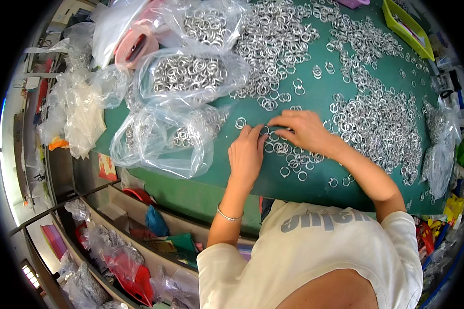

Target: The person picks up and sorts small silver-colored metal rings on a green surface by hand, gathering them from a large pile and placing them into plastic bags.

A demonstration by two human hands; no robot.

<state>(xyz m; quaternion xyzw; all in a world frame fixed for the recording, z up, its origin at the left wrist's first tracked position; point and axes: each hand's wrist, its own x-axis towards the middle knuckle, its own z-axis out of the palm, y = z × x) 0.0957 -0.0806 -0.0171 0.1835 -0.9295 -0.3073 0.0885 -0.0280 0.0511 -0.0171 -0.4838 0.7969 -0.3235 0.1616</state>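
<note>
My left hand [246,154] is closed in a pinch on a small silver metal ring [265,130] above the green table. Close beside it on the right, my right hand [305,131] has its thumb and fingers bent together toward that ring. What sits between the right fingertips is too small to make out. Beneath and in front of both hands lies a loose scatter of similar rings [294,158]. One pair of rings [240,123] rests just beyond the left fingers. A large heap of rings [376,129] spreads to the right of my right hand.
Another heap of rings [273,44] lies at the far middle. Clear plastic bags of rings [191,73] stand at the left, near a pink tape dispenser [136,46]. A green tray [408,28] sits far right. Drawers with bags and a red scoop [136,280] are lower left.
</note>
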